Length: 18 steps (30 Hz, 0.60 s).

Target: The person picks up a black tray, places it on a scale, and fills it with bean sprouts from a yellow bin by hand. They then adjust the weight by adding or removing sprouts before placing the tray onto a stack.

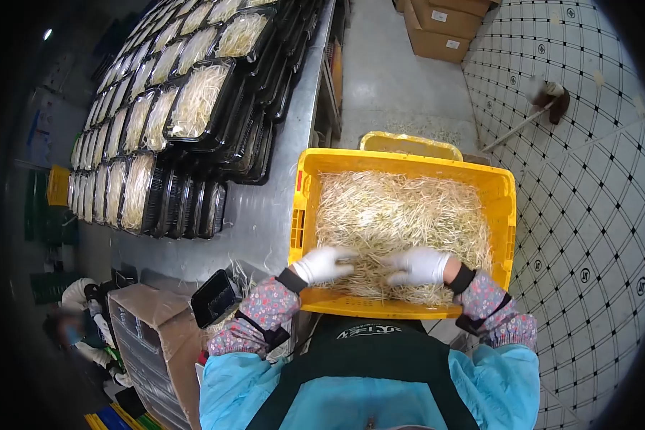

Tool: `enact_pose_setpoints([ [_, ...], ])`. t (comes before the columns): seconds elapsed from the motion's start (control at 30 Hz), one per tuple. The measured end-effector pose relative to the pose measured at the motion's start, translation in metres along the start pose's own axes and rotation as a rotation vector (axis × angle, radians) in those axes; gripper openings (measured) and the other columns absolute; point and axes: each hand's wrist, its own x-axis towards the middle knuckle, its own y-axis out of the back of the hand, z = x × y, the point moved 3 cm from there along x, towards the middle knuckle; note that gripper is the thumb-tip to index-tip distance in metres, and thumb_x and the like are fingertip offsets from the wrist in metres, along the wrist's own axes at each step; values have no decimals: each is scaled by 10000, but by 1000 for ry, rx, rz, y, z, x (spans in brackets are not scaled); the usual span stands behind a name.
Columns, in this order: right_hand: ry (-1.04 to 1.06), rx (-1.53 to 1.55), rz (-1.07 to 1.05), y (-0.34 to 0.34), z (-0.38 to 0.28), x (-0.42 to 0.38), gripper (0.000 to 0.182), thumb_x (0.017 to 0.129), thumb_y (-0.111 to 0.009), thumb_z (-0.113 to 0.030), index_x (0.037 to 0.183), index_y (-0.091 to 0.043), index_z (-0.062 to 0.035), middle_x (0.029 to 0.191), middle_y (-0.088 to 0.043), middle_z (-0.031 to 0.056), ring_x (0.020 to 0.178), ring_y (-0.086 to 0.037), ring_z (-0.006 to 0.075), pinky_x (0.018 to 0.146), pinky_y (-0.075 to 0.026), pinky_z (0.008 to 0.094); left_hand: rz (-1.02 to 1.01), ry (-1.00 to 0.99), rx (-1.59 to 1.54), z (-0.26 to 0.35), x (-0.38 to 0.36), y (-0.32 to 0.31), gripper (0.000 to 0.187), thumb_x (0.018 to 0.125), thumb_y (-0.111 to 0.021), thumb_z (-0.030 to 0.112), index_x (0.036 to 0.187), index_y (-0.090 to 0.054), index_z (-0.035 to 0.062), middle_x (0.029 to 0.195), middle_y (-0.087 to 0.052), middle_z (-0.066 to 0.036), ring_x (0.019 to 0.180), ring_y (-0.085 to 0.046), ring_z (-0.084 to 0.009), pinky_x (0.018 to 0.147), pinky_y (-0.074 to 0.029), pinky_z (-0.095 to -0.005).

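Note:
A yellow plastic crate [507, 236] in front of me holds a thick layer of pale bean sprouts [401, 215]. My left hand [324, 266], in a white glove, reaches over the crate's near left side, its fingers stretched toward the middle and touching the sprouts. My right hand [419, 267], gloved too, lies on the sprouts at the near right with fingers apart, some tips partly hidden among the strands. The two hands face each other with sprouts between them, and neither is closed around a bunch.
Stacked black trays of sprouts [199, 100] fill much of the metal table [265, 208] at left. An empty black tray [215, 299] tilts near my left forearm, beside a cardboard box [172, 322] of dark trays. Another person [93, 322] is at lower left. Cartons [448, 29] stand behind.

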Motion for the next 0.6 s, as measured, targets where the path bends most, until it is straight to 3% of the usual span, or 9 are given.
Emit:
enact_pose_setpoints([
  [0.03, -38, -17, 46, 25, 6, 18, 589, 926, -597, -489, 1356, -559, -89, 1230, -645, 197, 1096, -625, 385, 928, -503, 458, 199, 27, -24, 1, 9, 18, 359, 924, -664, 271, 1222, -682, 72, 1161, -703, -173, 1095, -678, -282, 972, -510, -334],
  [0.07, -75, -36, 97, 51, 10, 39, 543, 935, -583, -467, 1326, -591, -91, 1177, -679, 173, 1064, -644, 366, 929, -504, 440, 415, 23, -35, -16, 26, 26, 349, 901, -655, 267, 1185, -696, 69, 1092, -711, -187, 1041, -685, -322, 940, -526, -373],
  [0.13, -129, -46, 248, 88, 27, 92, 529, 938, -573, -453, 1331, -592, -99, 1188, -672, 175, 1095, -629, 382, 930, -502, 439, 749, 30, 115, -18, 57, 50, 467, 912, -621, 244, 1324, -581, 27, 1214, -656, -220, 1145, -622, -365, 994, -493, -404],
  [0.2, -43, -142, 484, 86, 67, 157, 558, 943, -560, -460, 1377, -556, -111, 1284, -635, 160, 1186, -590, 361, 993, -467, 445, 927, 118, 346, -46, 93, 49, 689, 926, -609, 336, 1467, -364, -14, 1453, -457, -244, 1348, -393, -472, 1100, -375, -507],
  [0.33, -142, -287, 519, 57, 80, 171, 693, 926, -539, -575, 1440, -488, -114, 1380, -572, 172, 1280, -525, 341, 1070, -402, 488, 671, 326, 319, -56, 100, -6, 767, 928, -596, 479, 1482, -345, 11, 1486, -410, -252, 1360, -379, -470, 1099, -327, -590],
  [0.4, -260, -172, 132, 52, 51, 131, 830, 863, -570, -656, 1450, -465, -78, 1300, -602, 194, 1220, -549, 353, 1042, -405, 502, 614, 179, 429, -25, 63, -27, 787, 902, -634, 448, 1489, -335, 16, 1498, -385, -247, 1372, -358, -462, 1123, -281, -588],
  [0.47, -131, -355, 167, 26, 38, 77, 917, 739, -721, -614, 1451, -461, -97, 1278, -593, 189, 1261, -526, 310, 1012, -423, 483, 469, -33, 284, -23, 29, -54, 917, 821, -728, 460, 1509, -314, 18, 1487, -384, -244, 1392, -324, -470, 1137, -256, -586],
  [0.53, -12, -466, 277, 5, 26, 36, 1072, 652, -801, -590, 1486, -383, -64, 1307, -552, 158, 1262, -510, 310, 1000, -418, 468, 214, 67, 364, 0, 2, -60, 1092, 725, -797, 517, 1536, -254, 27, 1541, -304, -241, 1418, -269, -485, 1142, -252, -591],
  [0.6, -20, -505, 242, -2, 13, 23, 1228, 579, -869, -540, 1531, -272, -44, 1419, -464, 142, 1303, -473, 314, 1029, -395, 496, 224, 131, 370, 2, -1, -67, 1176, 680, -820, 538, 1549, -210, 33, 1562, -262, -239, 1427, -245, -492, 1136, -257, -602],
])
